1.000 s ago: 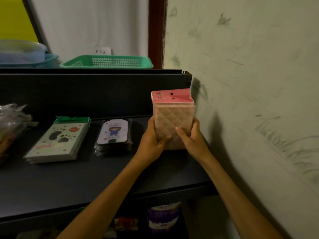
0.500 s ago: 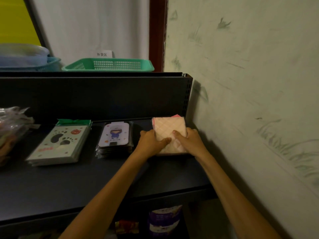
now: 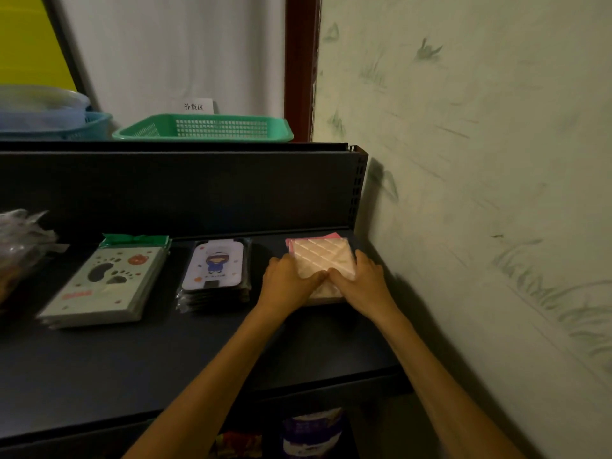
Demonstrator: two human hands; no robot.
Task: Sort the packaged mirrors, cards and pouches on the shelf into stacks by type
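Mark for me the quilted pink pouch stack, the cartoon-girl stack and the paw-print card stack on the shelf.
quilted pink pouch stack [image 3: 323, 256], head view, on the bare quilted top above the hands.
cartoon-girl stack [image 3: 215, 265], head view, on the printed figure of the top pack.
paw-print card stack [image 3: 106, 279], head view, on the top card's face.

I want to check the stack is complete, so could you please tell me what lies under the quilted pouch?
A pink edge shows under the pale quilted pouch at its far left; both hands hide its near part.

Matt dark metal shelf [image 3: 165, 359]; quilted, glossy plastic-wrapped pouches [image 3: 323, 256]; green plastic mesh basket [image 3: 205, 129].
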